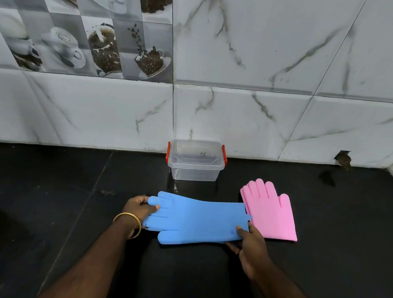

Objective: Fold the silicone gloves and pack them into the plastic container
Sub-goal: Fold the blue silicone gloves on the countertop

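A: In the head view, how do the hands hold?

B: The left hand [139, 209] pinches the finger end of the blue glove [197, 219], thumb on top. The right hand [251, 245] grips the cuff end, thumb pressed on the upper face and fingers curled beneath. Both are clamped on the same glove.

A: Where does it lie?

B: Stretched sideways across the lower middle of the frame, over the black counter [46, 195]. Whether it rests flat or hangs slightly lifted cannot be told. Its cuff overlaps the edge of the pink glove [270, 213], which lies just right of centre, fingers pointing toward the wall.

A: And the container?

B: The plastic container [195, 160] stands at the centre of the frame against the marble wall [268, 60], its lid on, with red latches [224, 154] at both sides.

A: How will the glove handle?

B: Likely light, soft and floppy, yet springy; silicone tends to unfold once released. Taking hold at both ends looks sound for bringing fingers over to cuff, and the fold will probably need pressing. The lid must come off before packing.
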The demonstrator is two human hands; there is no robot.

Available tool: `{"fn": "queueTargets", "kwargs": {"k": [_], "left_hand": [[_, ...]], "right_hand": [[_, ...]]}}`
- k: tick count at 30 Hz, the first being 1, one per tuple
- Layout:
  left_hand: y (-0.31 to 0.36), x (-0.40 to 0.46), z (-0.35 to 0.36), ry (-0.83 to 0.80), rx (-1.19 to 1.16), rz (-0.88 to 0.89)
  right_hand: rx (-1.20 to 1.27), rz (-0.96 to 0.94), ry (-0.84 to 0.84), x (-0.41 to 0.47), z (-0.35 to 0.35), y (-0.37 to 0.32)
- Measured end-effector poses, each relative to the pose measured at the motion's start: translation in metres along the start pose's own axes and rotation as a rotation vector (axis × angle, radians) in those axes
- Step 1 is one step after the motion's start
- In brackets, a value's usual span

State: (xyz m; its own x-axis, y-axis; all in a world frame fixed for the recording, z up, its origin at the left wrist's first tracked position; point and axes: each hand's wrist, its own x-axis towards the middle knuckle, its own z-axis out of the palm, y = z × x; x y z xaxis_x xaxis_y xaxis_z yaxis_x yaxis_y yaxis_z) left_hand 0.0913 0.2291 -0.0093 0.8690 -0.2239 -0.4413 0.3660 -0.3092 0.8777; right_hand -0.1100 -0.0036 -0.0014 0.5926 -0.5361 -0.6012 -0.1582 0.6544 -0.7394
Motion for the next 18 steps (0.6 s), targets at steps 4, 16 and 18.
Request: {"fn": "queueTargets", "kwargs": {"k": [4,16,18], "left_hand": [[-0.002,0.004,0.001,0.119,0.102,0.059],[-0.004,0.001,0.003,0.257,0.422,0.03],[-0.002,0.0,0.002,0.244,0.429,0.017]], "right_hand": [[-0.165,-0.063,0.032,0.001,-0.004,0.001],[-0.844,-0.398,0.364,0.004,-0.025,0.017],[-0.842,-0.39,0.368,0.004,-0.027,0.018]]}}
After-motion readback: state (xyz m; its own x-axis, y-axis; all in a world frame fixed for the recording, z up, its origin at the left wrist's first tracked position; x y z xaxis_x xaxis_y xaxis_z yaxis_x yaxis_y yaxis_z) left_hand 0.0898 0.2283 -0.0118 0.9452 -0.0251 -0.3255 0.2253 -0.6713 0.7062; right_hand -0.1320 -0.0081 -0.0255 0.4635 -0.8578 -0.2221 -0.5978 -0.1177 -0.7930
